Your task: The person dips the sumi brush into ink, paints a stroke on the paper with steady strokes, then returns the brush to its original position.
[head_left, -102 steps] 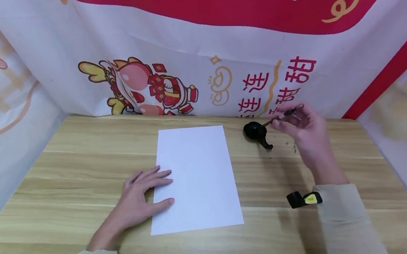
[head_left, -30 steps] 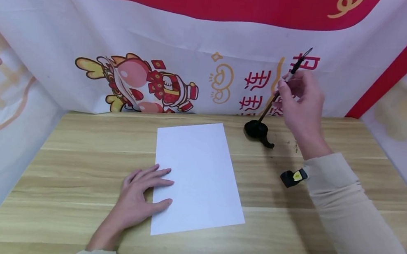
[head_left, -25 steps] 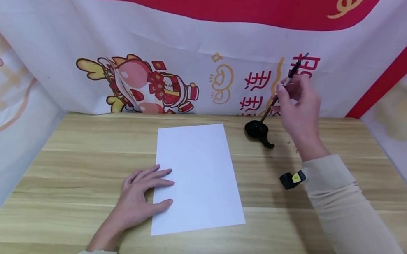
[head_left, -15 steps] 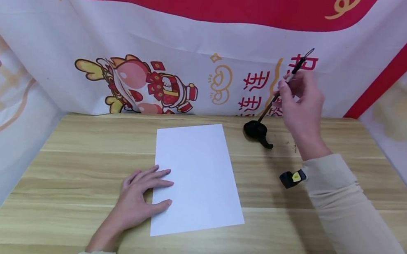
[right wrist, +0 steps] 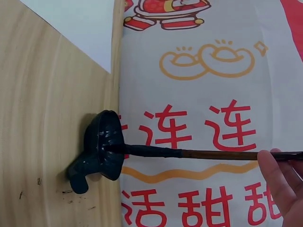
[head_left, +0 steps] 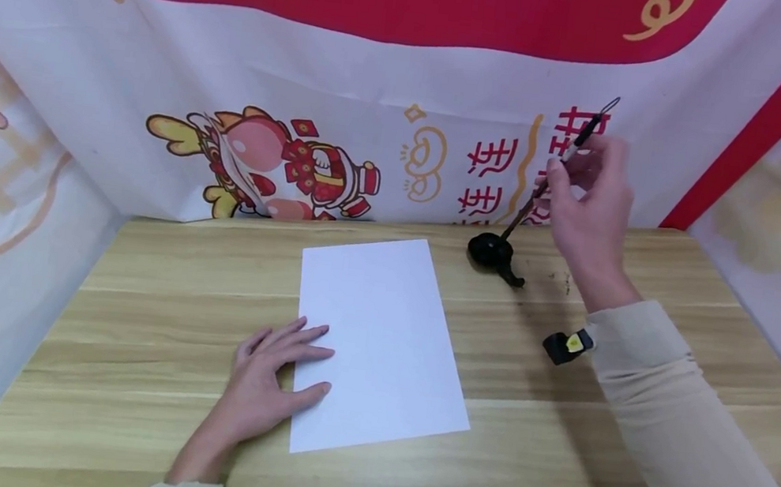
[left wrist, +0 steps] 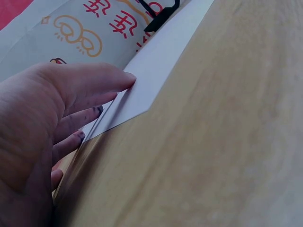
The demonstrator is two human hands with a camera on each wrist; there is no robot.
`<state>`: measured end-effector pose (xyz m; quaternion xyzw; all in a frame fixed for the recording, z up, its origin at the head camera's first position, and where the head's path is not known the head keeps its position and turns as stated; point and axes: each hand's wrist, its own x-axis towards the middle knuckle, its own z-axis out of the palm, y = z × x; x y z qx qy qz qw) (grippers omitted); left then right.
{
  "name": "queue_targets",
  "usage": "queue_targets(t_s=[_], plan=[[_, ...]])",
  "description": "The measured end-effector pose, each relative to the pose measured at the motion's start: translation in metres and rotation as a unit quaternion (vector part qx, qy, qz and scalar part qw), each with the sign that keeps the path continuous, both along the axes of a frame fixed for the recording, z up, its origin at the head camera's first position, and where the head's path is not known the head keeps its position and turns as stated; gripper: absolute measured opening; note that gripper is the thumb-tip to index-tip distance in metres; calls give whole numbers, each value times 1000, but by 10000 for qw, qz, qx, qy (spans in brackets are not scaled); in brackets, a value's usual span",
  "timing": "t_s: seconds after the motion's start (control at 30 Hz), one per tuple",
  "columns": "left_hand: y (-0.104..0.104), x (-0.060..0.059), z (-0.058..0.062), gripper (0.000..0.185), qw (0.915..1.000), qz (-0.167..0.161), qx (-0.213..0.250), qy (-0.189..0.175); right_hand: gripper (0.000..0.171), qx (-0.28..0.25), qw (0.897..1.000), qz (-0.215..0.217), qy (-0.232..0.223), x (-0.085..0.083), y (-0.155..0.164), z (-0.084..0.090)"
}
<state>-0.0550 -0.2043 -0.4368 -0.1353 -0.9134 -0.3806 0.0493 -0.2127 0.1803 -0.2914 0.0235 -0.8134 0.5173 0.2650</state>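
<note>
Right hand [head_left: 590,209] pinches the brush [right wrist: 213,154], tip down in the black pot [head_left: 490,250]; left hand [head_left: 264,385] is spread on paper [head_left: 388,338] left of the pot. Brush looks light, stiff, mid-shaft's probably the spot.

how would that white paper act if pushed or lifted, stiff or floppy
The white paper would probably bend and droop if lifted, since it looks thin. It may slide easily when pushed, lying flat on the smooth-looking table, though the left hand over its edge could hold it back.
</note>
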Motion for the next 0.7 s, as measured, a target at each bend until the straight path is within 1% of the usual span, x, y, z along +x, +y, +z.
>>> queue_targets(t_s=[0.17,0.27,0.5,0.57,0.7], plan=[[-1,0,1,42,10000,4,23,-14,35,114,9998,172,49,-2,-1,-7],[-1,0,0,42,10000,5,27,-37,36,130,9998,155,64,-1,0,-8],[0,-1,1,42,10000,33,13,-86,35,165,9995,-199,182,1,3,-1],[0,0,1,42,10000,44,27,-80,34,270,9989,-335,191,2,4,-1],[0,0,1,43,9999,51,54,-83,33,379,9980,-476,157,2,6,-5]])
